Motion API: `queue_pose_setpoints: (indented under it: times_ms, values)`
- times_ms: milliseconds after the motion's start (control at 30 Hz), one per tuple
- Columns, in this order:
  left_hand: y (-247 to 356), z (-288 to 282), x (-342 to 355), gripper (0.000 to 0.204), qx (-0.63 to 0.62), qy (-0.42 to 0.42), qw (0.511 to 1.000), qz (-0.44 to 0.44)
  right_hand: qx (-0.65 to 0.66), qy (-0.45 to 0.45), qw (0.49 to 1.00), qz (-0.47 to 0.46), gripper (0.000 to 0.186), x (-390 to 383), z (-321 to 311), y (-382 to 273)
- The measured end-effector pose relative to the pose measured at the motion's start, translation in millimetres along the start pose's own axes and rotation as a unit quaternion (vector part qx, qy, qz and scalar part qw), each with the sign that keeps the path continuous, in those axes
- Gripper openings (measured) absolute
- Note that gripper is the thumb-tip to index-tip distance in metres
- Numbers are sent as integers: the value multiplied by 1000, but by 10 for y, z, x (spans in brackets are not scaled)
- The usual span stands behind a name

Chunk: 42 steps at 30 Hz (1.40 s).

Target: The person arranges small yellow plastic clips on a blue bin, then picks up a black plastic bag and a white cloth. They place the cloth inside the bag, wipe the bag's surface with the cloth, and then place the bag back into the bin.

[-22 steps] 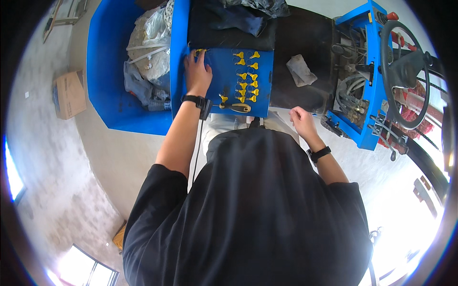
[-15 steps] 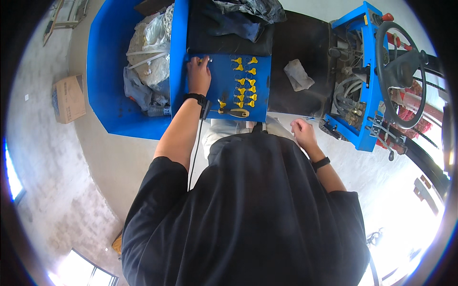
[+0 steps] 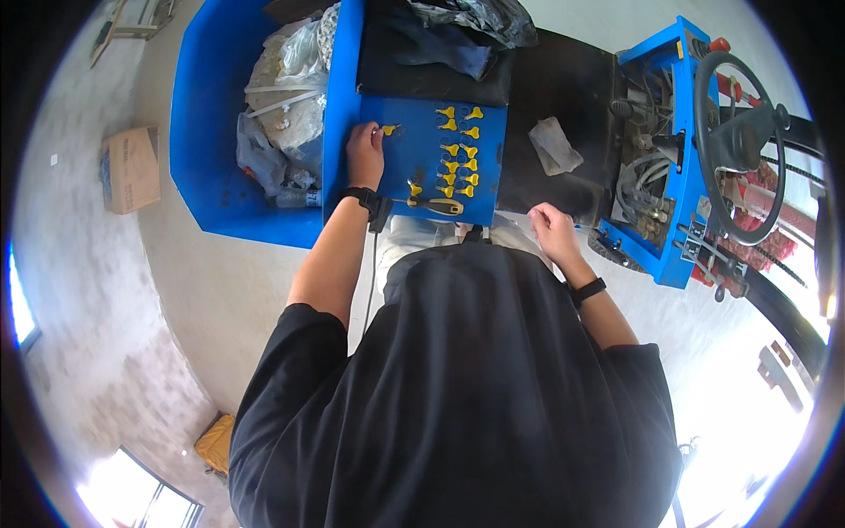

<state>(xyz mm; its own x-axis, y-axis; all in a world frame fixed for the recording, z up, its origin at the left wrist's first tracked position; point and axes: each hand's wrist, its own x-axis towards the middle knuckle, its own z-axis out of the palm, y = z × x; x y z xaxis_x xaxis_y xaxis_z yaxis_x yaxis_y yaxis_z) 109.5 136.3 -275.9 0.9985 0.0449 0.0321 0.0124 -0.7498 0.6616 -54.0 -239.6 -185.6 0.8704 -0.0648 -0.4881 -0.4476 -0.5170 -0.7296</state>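
Observation:
My left hand (image 3: 365, 157) is over the left side of a blue metal panel (image 3: 409, 150), its fingers closed at a yellow-headed key (image 3: 388, 130). The yellow head sticks out to the right of the fingertips. Several more yellow-headed keys with rings (image 3: 449, 151) lie in two columns on the panel's right half. A single yellow-headed key (image 3: 415, 188) lies near the front edge, just above a yellow-and-black handled screwdriver (image 3: 440, 207). Off the panel's front right corner, my right hand (image 3: 553, 231) hangs with curled fingers; nothing shows in it.
A blue bin (image 3: 207, 176) holding bags and debris adjoins the panel on the left. Behind it is a black seat (image 3: 387, 70) with dark plastic and cloth. A crumpled pale cloth (image 3: 554, 146) lies on a dark surface. Steering wheel (image 3: 775, 180) and levers stand right. A cardboard box (image 3: 134, 170) sits left.
My left hand has drawn nearer along the panel, and the yellow key head now shows beside its fingertips. My right hand has risen slightly. The whole view has shifted a little.

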Motion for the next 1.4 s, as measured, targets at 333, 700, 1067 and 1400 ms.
queue_pose_setpoints:
  times_ms: [333, 700, 1067, 1400]
  values:
    - [543, -354, -105, 17, -432, -32, 864, -256, 7, -3, 979, -204, 17, 411, 236, -998]
    - [1763, -1407, -381, 29, -567, -185, 787, -155, -15, 18, 877, -479, 24, 444, 270, -2111]
    - [2042, -1493, -495, 21, -675, -270, 645, -235, -79, 63, 806, -584, 26, 103, 54, -2260]
    - [2324, -1526, -442, 20, -641, -209, 687, -270, -20, 152, 789, -595, 28, 59, -88, -2167]
